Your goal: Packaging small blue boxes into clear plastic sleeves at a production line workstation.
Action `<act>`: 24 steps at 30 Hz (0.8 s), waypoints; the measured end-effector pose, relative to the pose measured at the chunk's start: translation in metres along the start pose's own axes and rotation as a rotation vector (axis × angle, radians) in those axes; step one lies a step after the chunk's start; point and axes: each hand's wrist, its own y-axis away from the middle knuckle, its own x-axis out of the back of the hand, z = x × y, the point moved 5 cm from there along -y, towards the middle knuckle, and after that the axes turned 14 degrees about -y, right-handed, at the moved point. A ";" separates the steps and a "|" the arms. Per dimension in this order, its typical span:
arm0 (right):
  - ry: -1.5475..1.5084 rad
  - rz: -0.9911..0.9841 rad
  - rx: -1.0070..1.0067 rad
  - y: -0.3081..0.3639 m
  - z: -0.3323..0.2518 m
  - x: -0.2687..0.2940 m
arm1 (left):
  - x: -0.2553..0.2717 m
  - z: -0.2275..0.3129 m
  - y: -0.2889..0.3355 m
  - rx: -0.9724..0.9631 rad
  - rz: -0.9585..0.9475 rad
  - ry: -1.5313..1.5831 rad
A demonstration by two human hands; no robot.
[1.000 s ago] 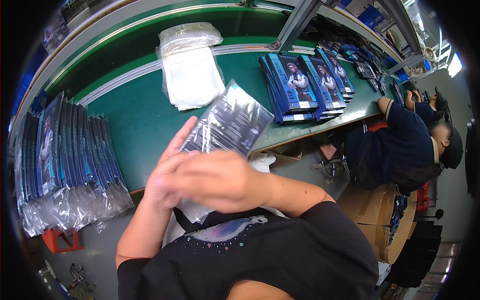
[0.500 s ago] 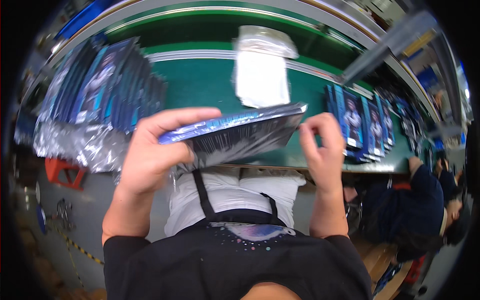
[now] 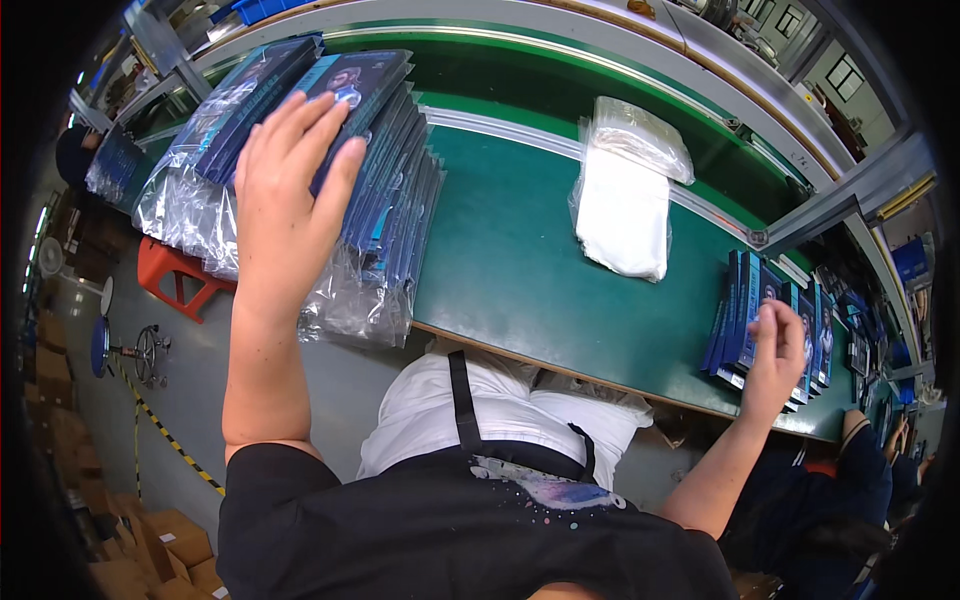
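My left hand [image 3: 290,200] lies over the top of a tall stack of flat dark-blue boxes in clear plastic bags [image 3: 385,190] on the left, its fingers spread. The topmost bagged box [image 3: 365,75] is partly hidden under its fingertips. On the right, my right hand [image 3: 778,360] is at the front of a group of unbagged dark-blue boxes [image 3: 738,305]. Its fingers are loosely bent and a little apart, with nothing seen between them; whether they touch a box I cannot tell. A pile of clear plastic bags with white sheeting [image 3: 625,210] lies between the hands.
The green table [image 3: 500,250] has a metal rail along its back. Beneath the bagged stack stands a red stool [image 3: 180,280]. A co-worker in dark clothes [image 3: 810,510] sits at the lower right. Cardboard boxes [image 3: 175,535] stand on the floor at the lower left.
The bagged box that was between my hands is out of them, and my left hand now rests on the left stack. My right hand has moved right to the unbagged boxes. The view has shifted.
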 end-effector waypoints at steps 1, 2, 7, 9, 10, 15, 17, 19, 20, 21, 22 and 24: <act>0.020 0.057 -0.037 -0.007 0.006 0.011 | -0.002 0.002 -0.001 0.010 0.027 -0.055; 0.026 0.098 0.001 -0.015 0.007 0.020 | -0.004 0.006 -0.003 0.022 0.054 -0.104; 0.529 0.246 0.050 -0.027 0.022 0.069 | 0.040 0.011 -0.012 0.023 0.358 0.091; 0.333 0.200 0.085 -0.024 0.012 0.048 | 0.072 -0.045 0.009 0.076 0.678 0.183; 0.213 0.150 0.106 -0.016 -0.001 0.026 | 0.081 -0.084 0.025 0.140 0.840 0.211; -0.299 -0.432 -0.074 0.036 -0.043 -0.109 | 0.052 -0.204 0.033 0.806 0.818 0.422; -0.460 -0.716 -0.299 0.061 -0.044 -0.168 | -0.006 -0.332 0.064 1.015 0.327 1.097; -0.462 -0.863 -0.452 0.079 -0.043 -0.222 | -0.051 -0.246 0.046 1.441 0.125 1.208; -0.488 -0.902 -0.571 0.088 -0.040 -0.247 | -0.067 -0.232 0.052 1.536 0.063 1.261; -0.520 -0.945 -0.689 0.099 -0.037 -0.271 | -0.076 -0.228 0.061 1.565 0.036 1.287; -0.521 -0.895 -0.719 0.105 -0.030 -0.290 | -0.106 -0.216 0.061 1.561 -0.021 1.347; -0.539 -0.842 -0.714 0.112 -0.037 -0.317 | -0.119 -0.204 0.072 1.564 -0.053 1.374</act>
